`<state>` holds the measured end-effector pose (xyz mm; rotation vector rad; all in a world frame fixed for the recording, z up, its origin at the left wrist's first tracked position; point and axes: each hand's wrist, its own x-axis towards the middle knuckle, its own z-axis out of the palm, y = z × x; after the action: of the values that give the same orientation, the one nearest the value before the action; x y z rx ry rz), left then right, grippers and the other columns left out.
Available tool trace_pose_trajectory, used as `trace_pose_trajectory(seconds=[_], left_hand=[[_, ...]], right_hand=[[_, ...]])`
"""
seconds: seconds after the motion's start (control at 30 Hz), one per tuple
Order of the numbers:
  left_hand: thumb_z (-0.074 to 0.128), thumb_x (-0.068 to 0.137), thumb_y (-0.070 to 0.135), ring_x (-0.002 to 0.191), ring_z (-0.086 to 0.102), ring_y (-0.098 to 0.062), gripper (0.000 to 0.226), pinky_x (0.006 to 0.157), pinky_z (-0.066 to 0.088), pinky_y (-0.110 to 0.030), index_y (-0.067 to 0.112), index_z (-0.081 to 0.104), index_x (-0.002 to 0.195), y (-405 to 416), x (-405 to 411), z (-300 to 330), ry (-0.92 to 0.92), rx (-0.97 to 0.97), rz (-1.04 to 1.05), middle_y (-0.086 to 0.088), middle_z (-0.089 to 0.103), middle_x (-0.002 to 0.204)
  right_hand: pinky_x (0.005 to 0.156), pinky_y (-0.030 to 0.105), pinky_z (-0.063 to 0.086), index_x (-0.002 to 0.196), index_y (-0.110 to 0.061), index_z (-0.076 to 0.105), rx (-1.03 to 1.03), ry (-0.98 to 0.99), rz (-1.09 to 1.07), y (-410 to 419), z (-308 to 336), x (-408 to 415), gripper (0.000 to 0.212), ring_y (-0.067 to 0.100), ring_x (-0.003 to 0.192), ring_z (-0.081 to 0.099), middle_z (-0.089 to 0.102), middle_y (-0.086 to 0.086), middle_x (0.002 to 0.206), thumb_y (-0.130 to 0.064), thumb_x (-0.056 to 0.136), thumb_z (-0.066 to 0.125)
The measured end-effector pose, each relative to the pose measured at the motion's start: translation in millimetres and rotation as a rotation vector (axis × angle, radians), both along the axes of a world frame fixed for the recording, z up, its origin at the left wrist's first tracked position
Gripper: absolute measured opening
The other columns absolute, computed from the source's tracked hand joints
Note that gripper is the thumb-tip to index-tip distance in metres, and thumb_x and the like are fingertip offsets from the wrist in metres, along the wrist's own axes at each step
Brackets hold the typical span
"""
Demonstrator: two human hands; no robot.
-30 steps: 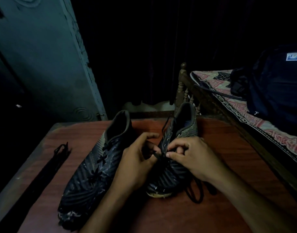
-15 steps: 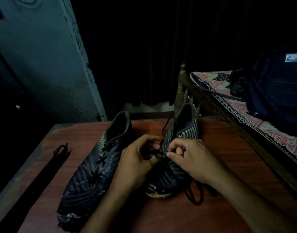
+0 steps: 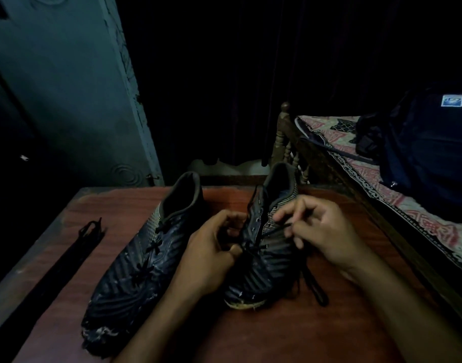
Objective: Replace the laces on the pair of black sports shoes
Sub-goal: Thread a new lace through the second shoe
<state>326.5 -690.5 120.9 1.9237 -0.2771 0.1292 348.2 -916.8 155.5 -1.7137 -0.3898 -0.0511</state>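
Two black sports shoes stand on a reddish wooden table (image 3: pixel 290 334). The left shoe (image 3: pixel 143 260) is fully laced and lies untouched. My left hand (image 3: pixel 211 255) grips the right shoe (image 3: pixel 266 258) at its left side, near the lower eyelets. To the right of that shoe's tongue, my right hand (image 3: pixel 321 231) pinches its black lace (image 3: pixel 275 230) and holds it taut. The lace's loose end (image 3: pixel 313 289) trails on the table beside the shoe's toe.
A bundle of spare black laces (image 3: pixel 67 260) lies along the table's left side. A bed with a patterned sheet (image 3: pixel 418 213) and a dark backpack (image 3: pixel 428 150) runs along the right. A grey-green door (image 3: pixel 67 100) stands behind on the left.
My right hand has moved right and slightly up from the shoe's middle, drawing the lace out sideways. My left hand stays on the right shoe.
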Motion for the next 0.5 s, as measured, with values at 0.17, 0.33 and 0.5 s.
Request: trace_pose_trajectory(seconds=[0.17,0.33,0.5], left_hand=[[0.068,0.08,-0.007,0.105,0.067,-0.007,0.054,0.093,0.057,-0.032,0.036,0.069,0.113,-3,-1,0,0.008,0.008,0.02,0.011,0.071,0.111],[0.068,0.08,-0.006,0.105,0.068,-0.009,0.052,0.094,0.057,-0.033,0.035,0.069,0.113,-1,-3,2,0.007,0.029,0.027,0.009,0.07,0.112],[0.07,0.084,-0.005,0.102,0.066,-0.002,0.047,0.085,0.055,-0.019,0.034,0.069,0.111,-2,-9,6,0.052,0.001,0.002,0.01,0.071,0.107]], right_hand=[[0.07,0.035,0.056,0.078,-0.012,0.043,0.424,0.134,-0.027,-3,2,1,0.012,0.036,0.08,0.069,0.068,0.013,0.071,-0.014,0.084,0.053],[0.054,0.036,0.05,0.08,-0.013,0.047,0.416,0.044,-0.308,-7,-1,-4,0.021,0.017,0.047,0.045,0.045,0.0,0.059,-0.003,0.098,0.046],[0.071,0.025,0.047,0.081,-0.025,0.06,-0.257,-0.178,-0.374,-16,-23,-8,0.014,0.007,0.069,0.057,0.059,-0.008,0.073,-0.02,0.093,0.066]])
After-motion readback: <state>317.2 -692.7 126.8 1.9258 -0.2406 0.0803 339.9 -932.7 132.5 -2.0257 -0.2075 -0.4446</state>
